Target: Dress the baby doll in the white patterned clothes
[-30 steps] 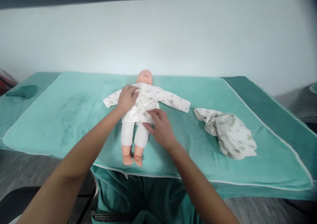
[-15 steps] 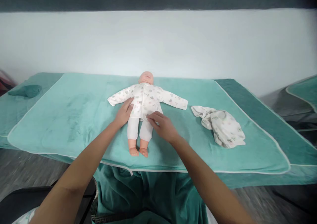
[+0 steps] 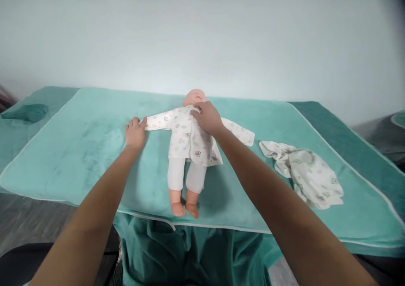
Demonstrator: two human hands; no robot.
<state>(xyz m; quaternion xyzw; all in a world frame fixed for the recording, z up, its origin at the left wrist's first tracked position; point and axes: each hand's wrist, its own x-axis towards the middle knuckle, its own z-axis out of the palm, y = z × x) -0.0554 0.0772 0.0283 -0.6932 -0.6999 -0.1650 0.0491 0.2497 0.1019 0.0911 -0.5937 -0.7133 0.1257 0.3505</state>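
Observation:
A baby doll (image 3: 194, 97) lies on its back, wearing a white patterned shirt (image 3: 182, 140) and white trousers (image 3: 176, 173). Both sleeves are spread out to the sides and the doll's feet point toward me. My left hand (image 3: 135, 134) is at the end of the sleeve on the left, thumb and fingers closed on its cuff. Just below the doll's chin, my right hand (image 3: 208, 117) pinches the shirt near the collar, covering part of the chest and shoulder. The lower front edge of the shirt flares out on the right.
A crumpled white patterned garment (image 3: 311, 174) lies to the right of the doll. Under everything is a green blanket (image 3: 85, 151) with white edging on a green-covered bed. A small green pillow (image 3: 27, 112) sits at far left; a white wall (image 3: 202, 41) stands behind.
My left hand has moved from the doll's side out to the left cuff. My right hand has gone from the shirt's hem up to the collar. The view has shifted a little.

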